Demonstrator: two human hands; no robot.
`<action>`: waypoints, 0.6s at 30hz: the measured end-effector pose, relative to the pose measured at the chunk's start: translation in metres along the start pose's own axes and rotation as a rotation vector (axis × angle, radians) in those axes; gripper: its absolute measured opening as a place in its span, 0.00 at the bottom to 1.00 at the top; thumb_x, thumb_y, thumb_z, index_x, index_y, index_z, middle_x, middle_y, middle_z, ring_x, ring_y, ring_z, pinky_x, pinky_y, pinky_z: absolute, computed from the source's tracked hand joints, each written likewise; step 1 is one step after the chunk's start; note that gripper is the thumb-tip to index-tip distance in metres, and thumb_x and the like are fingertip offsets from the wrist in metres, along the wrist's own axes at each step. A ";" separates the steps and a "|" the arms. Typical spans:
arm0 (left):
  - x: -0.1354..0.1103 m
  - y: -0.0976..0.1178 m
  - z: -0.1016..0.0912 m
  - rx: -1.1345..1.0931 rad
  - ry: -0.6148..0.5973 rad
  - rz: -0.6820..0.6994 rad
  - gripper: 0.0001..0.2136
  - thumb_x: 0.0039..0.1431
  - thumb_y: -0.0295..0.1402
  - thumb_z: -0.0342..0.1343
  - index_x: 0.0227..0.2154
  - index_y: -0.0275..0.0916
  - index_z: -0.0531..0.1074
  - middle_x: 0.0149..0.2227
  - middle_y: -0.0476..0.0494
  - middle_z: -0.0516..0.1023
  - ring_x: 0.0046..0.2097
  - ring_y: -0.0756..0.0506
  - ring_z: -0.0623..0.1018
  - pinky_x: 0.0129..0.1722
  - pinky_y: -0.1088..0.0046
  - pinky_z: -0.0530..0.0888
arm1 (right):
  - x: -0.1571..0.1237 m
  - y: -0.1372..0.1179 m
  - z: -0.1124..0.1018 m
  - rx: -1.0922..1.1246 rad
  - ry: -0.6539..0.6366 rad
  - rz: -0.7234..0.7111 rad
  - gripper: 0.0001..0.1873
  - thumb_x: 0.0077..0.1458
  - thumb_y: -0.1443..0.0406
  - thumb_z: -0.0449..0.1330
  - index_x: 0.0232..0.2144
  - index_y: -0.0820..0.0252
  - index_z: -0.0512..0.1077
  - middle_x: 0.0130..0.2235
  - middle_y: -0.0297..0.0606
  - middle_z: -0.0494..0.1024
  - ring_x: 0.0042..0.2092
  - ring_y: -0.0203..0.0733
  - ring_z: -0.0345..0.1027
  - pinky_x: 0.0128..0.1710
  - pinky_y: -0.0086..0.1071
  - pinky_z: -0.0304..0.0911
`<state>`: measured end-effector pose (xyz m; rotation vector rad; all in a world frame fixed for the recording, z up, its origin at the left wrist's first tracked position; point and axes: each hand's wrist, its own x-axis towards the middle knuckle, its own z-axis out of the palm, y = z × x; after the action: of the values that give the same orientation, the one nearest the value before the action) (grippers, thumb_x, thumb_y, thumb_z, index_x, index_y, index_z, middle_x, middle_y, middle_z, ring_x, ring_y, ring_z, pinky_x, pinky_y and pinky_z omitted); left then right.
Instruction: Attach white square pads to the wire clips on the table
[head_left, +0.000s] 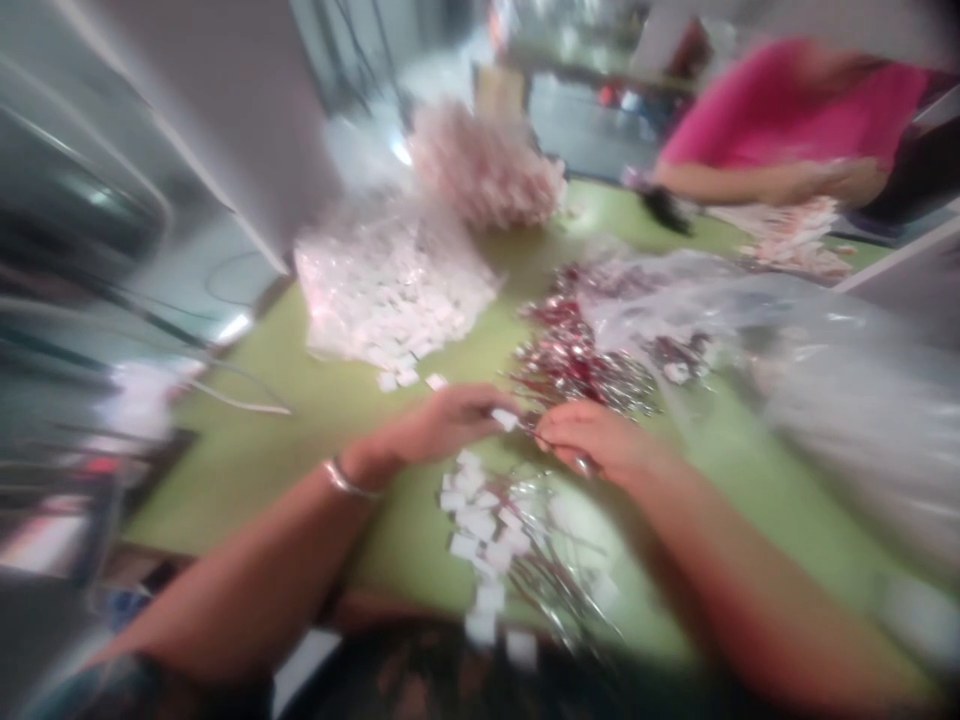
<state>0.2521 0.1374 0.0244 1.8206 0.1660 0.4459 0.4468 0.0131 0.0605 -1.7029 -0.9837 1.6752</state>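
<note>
The picture is smeared by motion. My left hand [442,422] is closed in a pinch on a small white tag [504,419] above the green table [300,400]. My right hand [592,440] meets it fingertip to fingertip, fingers curled on something thin that I cannot make out. Just below both hands lies a heap of white tags on thin silvery wires [510,540]. Beyond the hands is a tangle of red and silver pieces [577,360].
A clear bag of white tags [390,290] lies at the back left and a pinkish heap [484,165] behind it. A large clear plastic bag [787,350] covers the right side. Another person in a pink top [787,110] works at the far right corner.
</note>
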 end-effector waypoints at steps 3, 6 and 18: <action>-0.001 0.005 0.004 0.168 0.026 0.020 0.11 0.60 0.30 0.56 0.45 0.39 0.77 0.38 0.43 0.80 0.38 0.50 0.77 0.42 0.73 0.75 | -0.002 -0.005 0.005 -0.082 0.080 -0.050 0.10 0.53 0.62 0.55 0.22 0.59 0.68 0.16 0.25 0.59 0.18 0.29 0.48 0.18 0.27 0.41; -0.003 0.004 0.011 0.172 0.077 -0.072 0.11 0.60 0.32 0.56 0.45 0.40 0.78 0.34 0.45 0.80 0.33 0.51 0.76 0.36 0.75 0.74 | -0.004 -0.006 0.012 -0.305 0.202 -0.180 0.11 0.54 0.62 0.55 0.22 0.59 0.68 0.20 0.28 0.64 0.22 0.30 0.53 0.22 0.27 0.48; 0.000 0.012 0.020 0.198 0.103 -0.223 0.13 0.58 0.35 0.56 0.45 0.42 0.78 0.34 0.45 0.80 0.31 0.49 0.74 0.32 0.74 0.72 | -0.001 0.003 0.023 -0.670 0.420 -0.334 0.13 0.59 0.63 0.51 0.23 0.57 0.68 0.24 0.33 0.72 0.26 0.35 0.61 0.28 0.30 0.52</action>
<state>0.2583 0.1159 0.0309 1.9454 0.4944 0.3752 0.4242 0.0080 0.0569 -2.0284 -1.6088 0.7584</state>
